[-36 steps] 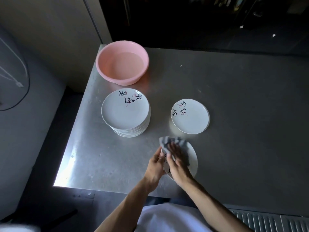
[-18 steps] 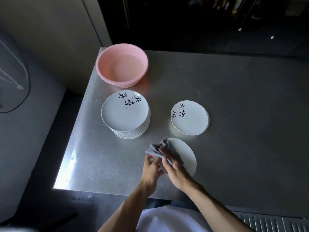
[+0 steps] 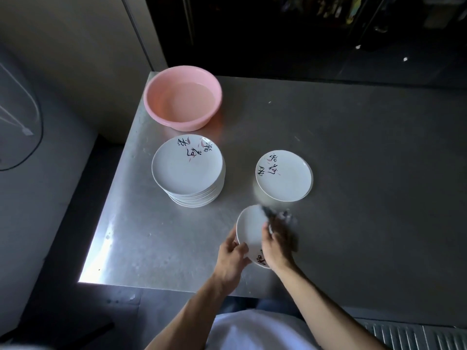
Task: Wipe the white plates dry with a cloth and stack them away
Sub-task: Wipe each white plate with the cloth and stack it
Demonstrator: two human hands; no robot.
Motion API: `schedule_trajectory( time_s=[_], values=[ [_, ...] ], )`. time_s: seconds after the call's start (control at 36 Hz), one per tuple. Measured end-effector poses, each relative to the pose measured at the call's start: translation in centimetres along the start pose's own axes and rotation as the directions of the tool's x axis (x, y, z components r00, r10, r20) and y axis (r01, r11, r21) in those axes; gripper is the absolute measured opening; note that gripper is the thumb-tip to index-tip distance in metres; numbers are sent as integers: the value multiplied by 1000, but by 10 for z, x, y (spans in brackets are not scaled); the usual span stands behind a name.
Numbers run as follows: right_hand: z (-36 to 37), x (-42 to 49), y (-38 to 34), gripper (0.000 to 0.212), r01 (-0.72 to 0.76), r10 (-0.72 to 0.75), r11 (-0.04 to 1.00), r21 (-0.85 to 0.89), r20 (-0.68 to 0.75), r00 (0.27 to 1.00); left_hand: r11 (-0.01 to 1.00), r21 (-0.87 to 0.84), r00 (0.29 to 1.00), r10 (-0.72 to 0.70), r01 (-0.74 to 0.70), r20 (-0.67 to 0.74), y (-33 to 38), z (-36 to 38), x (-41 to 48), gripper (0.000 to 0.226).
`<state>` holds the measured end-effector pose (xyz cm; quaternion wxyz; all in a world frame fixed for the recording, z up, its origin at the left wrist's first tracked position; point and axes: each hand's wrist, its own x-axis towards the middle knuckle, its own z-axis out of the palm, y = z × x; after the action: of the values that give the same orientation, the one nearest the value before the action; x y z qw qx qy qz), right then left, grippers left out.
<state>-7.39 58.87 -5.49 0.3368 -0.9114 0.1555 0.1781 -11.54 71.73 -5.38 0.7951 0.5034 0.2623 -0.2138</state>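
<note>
Left hand (image 3: 233, 258) grips the near rim of a white plate (image 3: 250, 228), tilted up off the steel table (image 3: 353, 173). The right hand (image 3: 276, 246) presses a grey cloth (image 3: 280, 218) onto the plate's face, though blur hides how far those fingers curl. Wiping looks barely begun. Near the pink basin (image 3: 183, 101), the tall stack of plates (image 3: 188, 170) probably awaits drying. One lone plate (image 3: 284, 175) just beyond the hands seems to start the finished pile, and nothing blocks the way to it.

The plate (image 3: 250, 228) between the left hand (image 3: 231, 258) and right hand (image 3: 276, 251) is white with black-and-red brushwork; the cloth (image 3: 280, 218) is grey. Beyond them: matching stack (image 3: 188, 170), single plate (image 3: 288, 180), pink basin (image 3: 177, 122), grey table (image 3: 366, 160).
</note>
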Motion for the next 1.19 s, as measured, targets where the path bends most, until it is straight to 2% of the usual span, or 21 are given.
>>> schedule_trajectory(
  time_s=[0.06, 0.14, 0.19, 0.25, 0.31, 0.36, 0.42, 0.47, 0.5, 0.56, 0.58, 0.61, 0.67, 0.72, 0.81, 0.86, 0.94, 1.03, 1.06, 1.11, 1.19],
  values=[
    [1, 1, -4, 56, -106, 107, 993, 42, -31, 994, 998, -55, 998, 0, -3, -63, -3, 5, -1, 58],
    [3, -7, -8, 51, 181, -194, 953, 242, 34, 980, 1000, 5, 980, 13, -12, -200, 1, 8, 1, 15],
    [4, -19, -8, 51, 321, -394, 866, 383, 128, 910, 999, 48, 979, 10, 0, -205, 5, 4, 3, 22],
    [5, -25, -4, 53, 307, -436, 841, 446, 221, 873, 999, 43, 987, -14, 22, -163, 6, 0, 3, 27],
    [2, -23, -2, 52, 343, -446, 863, 372, 241, 862, 999, 34, 984, -31, 38, -178, -1, -3, 2, 26],
    [0, -13, 4, 52, 365, -385, 921, 139, 173, 906, 998, 1, 975, -54, 55, -217, -5, -5, 0, 30],
    [-3, -5, 9, 53, 149, -140, 981, -128, 76, 987, 998, -33, 974, -63, 58, -217, -5, -5, 0, 36],
    [-4, -6, 3, 56, -83, 86, 990, -113, 24, 996, 998, -24, 982, -55, 52, -180, -1, -5, 0, 38],
    [-4, -9, 0, 56, -57, 60, 996, -71, 32, 998, 999, -4, 987, -42, 42, -152, 1, -5, 0, 39],
    [-2, -19, -4, 52, 216, -224, 973, 81, 109, 968, 998, 58, 997, -8, 12, -76, 2, -5, 0, 37],
    [-1, -24, -4, 49, 362, -391, 916, 171, 180, 903, 996, 91, 999, 11, -7, -45, 3, -5, -2, 33],
    [1, -31, -2, 47, 408, -472, 875, 261, 269, 840, 993, 112, 999, 32, -30, -21, 2, -7, -3, 30],
    [6, -34, 6, 48, 344, -462, 877, 336, 389, 797, 992, 107, 998, 61, -61, -3, 0, -10, -4, 31],
    [9, -24, 9, 50, 304, -373, 924, 232, 364, 854, 995, 94, 998, 46, -42, -36, 1, -11, -4, 33],
    [6, -8, 4, 55, 50, -47, 999, -19, 130, 990, 999, 49, 991, 24, -18, -128, 2, -8, -2, 39],
    [1, -7, -5, 56, -78, 78, 997, 27, 13, 997, 999, 38, 975, 12, -4, -220, 4, -5, -1, 33],
    [1, -18, -17, 51, 65, -98, 957, 282, 104, 990, 999, 48, 956, -8, 23, -294, 10, -4, 1, 13],
    [2, -32, -21, 58, 274, -401, 854, 443, 223, 889, 997, 67, 971, -23, 40, -237, 14, -5, 0, 15],
    [3, -32, -19, 58, 324, -459, 841, 434, 252, 852, 998, 63, 981, -18, 30, -191, 15, -5, -3, 10],
    [5, -26, -10, 53, 368, -486, 848, 381, 286, 826, 999, 32, 987, -26, 31, -158, 13, -5, -5, 27],
    [6, -10, 6, 47, 311, -316, 949, 57, 219, 923, 997, -18, 972, -80, 78, -222, 11, -6, -4, 34]
  ],
)
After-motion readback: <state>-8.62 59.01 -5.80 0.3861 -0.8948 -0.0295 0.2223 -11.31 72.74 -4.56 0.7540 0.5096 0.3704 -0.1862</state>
